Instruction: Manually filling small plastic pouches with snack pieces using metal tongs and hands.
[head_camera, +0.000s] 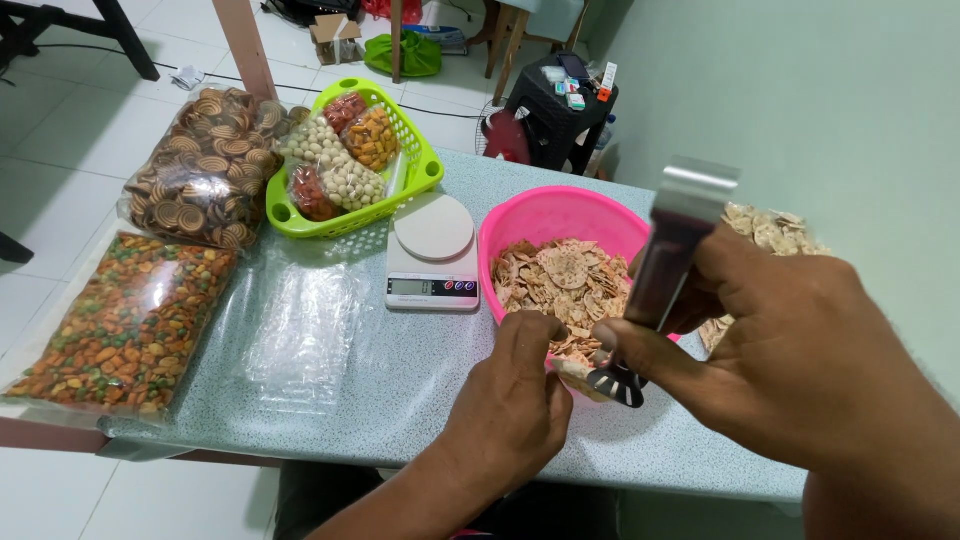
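Right hand (800, 350) clamps metal tongs (655, 280) at lower right; left hand (515, 400) pinches crackers (575, 365) by the pink bowl (560, 215); brittle pieces could crumble onto the table (330, 370).

Metal, plastic and speckled tabletop

Brushed shiny metal tongs (660, 270); glossy pink plastic bowl (520, 225); glossy green plastic basket (425, 165); clear crinkled plastic bags (300, 320); smooth speckled table (400, 400); matt white plastic scale (432, 250).

A white kitchen scale (432, 255) is being flanked by a green basket (425, 165) of bagged snacks and flat clear bags (300, 320). Further left, the table edge is being covered by a bag of spiral biscuits (205, 165) and a bag of mixed coloured crackers (130, 320).
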